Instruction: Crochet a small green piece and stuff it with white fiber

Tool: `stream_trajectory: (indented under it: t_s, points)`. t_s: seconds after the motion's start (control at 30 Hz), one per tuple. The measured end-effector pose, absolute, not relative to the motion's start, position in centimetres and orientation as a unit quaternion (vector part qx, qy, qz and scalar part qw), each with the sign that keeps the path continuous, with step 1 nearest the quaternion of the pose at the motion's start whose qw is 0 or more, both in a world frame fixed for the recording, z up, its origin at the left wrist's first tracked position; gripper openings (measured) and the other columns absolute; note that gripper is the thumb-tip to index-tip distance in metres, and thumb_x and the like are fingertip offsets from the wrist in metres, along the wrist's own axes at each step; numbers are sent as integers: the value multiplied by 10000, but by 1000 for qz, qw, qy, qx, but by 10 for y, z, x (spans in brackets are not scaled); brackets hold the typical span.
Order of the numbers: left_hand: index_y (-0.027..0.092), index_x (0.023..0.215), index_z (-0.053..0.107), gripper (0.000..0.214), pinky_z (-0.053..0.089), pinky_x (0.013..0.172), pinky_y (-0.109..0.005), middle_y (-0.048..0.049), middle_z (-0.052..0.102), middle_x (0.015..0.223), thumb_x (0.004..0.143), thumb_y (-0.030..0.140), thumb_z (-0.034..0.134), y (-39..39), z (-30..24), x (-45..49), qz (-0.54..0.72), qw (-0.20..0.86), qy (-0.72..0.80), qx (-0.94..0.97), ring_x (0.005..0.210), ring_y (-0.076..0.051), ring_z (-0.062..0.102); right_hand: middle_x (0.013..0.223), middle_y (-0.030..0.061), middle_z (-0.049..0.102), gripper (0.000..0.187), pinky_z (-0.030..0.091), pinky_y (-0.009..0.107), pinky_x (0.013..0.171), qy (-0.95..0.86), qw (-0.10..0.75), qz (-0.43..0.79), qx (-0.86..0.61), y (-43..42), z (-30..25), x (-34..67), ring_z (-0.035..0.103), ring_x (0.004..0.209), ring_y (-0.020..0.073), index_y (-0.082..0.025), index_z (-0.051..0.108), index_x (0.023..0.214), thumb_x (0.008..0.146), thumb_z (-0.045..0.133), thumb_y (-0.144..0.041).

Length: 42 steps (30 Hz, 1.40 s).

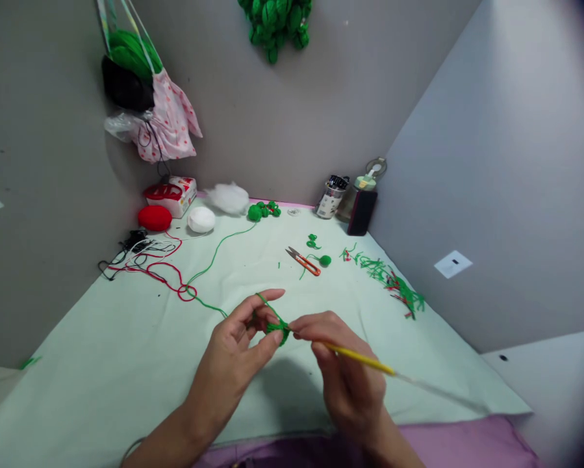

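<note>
Between thumb and fingers, my left hand [240, 348] pinches a small green crochet piece [278, 330] above the front of the table. Green yarn [208, 305] passes over its raised index finger and trails back to a green yarn ball [254, 212]. My right hand [347, 370] grips a crochet hook [362, 356] with a yellow handle. The hook's tip meets the upper right edge of the green piece, partly hidden by my fingers. Both hands are close together.
Orange thread snips [304, 261] lie beyond my hands beside a small green ball [325, 260]. Yarn scraps [393, 279] spread along the right. Red yarn [154, 218], white yarn [201, 220] and tangled strands stand at left. A phone [362, 212] leans near a pen tin [330, 198].
</note>
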State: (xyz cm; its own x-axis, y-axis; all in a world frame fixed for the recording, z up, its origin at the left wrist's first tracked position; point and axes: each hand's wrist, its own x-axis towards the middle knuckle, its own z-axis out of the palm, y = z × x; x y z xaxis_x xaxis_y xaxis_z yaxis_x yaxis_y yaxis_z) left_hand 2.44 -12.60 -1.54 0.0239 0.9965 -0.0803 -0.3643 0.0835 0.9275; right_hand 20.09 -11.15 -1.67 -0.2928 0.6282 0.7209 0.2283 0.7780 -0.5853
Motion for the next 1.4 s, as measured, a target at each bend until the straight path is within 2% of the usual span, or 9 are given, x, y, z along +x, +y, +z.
stream_trajectory:
  t_s: [0.17, 0.23, 0.4, 0.5, 0.67, 0.77, 1.0, 1.13, 1.4]
  points:
    - [280, 1361, 705, 638, 498, 856, -271, 12, 634, 899, 760, 302, 918, -127, -14, 30, 574, 648, 388, 316, 877, -156, 597, 1098, 81, 789, 459, 652, 365, 799, -836, 473, -21, -278, -111, -29, 199, 769, 971, 239, -323, 710, 1330, 960, 652, -57]
    - [260, 1386, 700, 669, 481, 845, -258, 7, 633, 898, 758, 325, 922, -125, -13, 28, 548, 704, 362, 270, 860, -143, 577, 1096, 73, 778, 437, 653, 358, 787, -808, 514, 18, -286, -111, -32, 199, 760, 977, 233, -345, 728, 1303, 971, 648, -71]
    - [243, 1289, 774, 563, 440, 857, -239, 14, 614, 878, 750, 309, 923, -122, -11, 21, 542, 731, 333, 247, 828, -118, 522, 857, 55, 727, 233, 602, 344, 678, -677, 612, 304, -274, -106, -20, 196, 686, 772, 196, -255, 768, 1075, 1066, 543, -194]
    - [261, 1276, 781, 520, 448, 849, -266, -2, 639, 908, 776, 332, 905, -124, -11, 24, 544, 709, 337, 296, 857, -144, 542, 917, 64, 744, 207, 604, 330, 716, -676, 600, 336, -266, -104, -15, 192, 706, 860, 199, -257, 785, 1037, 1052, 587, -201]
    - [335, 1316, 754, 536, 470, 897, -283, 18, 646, 917, 803, 305, 906, -127, -14, 30, 581, 673, 347, 299, 911, -152, 587, 1049, 63, 760, 389, 610, 319, 769, -759, 552, 171, -300, -109, -26, 189, 716, 941, 188, -305, 757, 1235, 988, 614, -40]
    - [297, 1317, 758, 560, 466, 926, -284, 7, 672, 907, 782, 319, 924, -126, -13, 30, 563, 713, 331, 255, 932, -156, 602, 1100, 80, 763, 420, 609, 341, 795, -787, 535, 85, -296, -111, -31, 192, 708, 986, 213, -310, 757, 1273, 959, 660, -48]
    - [237, 1175, 824, 435, 448, 877, -241, 12, 661, 865, 759, 309, 927, -121, -9, 26, 546, 739, 313, 239, 832, -113, 565, 866, 37, 745, 196, 542, 294, 686, -626, 624, 374, -281, -102, -17, 193, 647, 790, 171, -277, 806, 1031, 1045, 617, -224]
    - [286, 1213, 803, 390, 467, 893, -275, -14, 712, 959, 834, 344, 872, -125, -15, 28, 538, 703, 333, 324, 947, -164, 610, 917, 46, 780, 155, 553, 288, 768, -617, 584, 435, -298, -99, -20, 189, 692, 886, 180, -280, 838, 989, 1015, 686, -295]
    - [308, 1263, 774, 457, 497, 894, -280, 10, 623, 920, 818, 282, 873, -130, -15, 27, 562, 660, 362, 343, 903, -151, 597, 853, 10, 735, 182, 522, 220, 710, -511, 589, 548, -304, -96, -20, 193, 598, 723, 111, -248, 815, 897, 981, 730, -385]
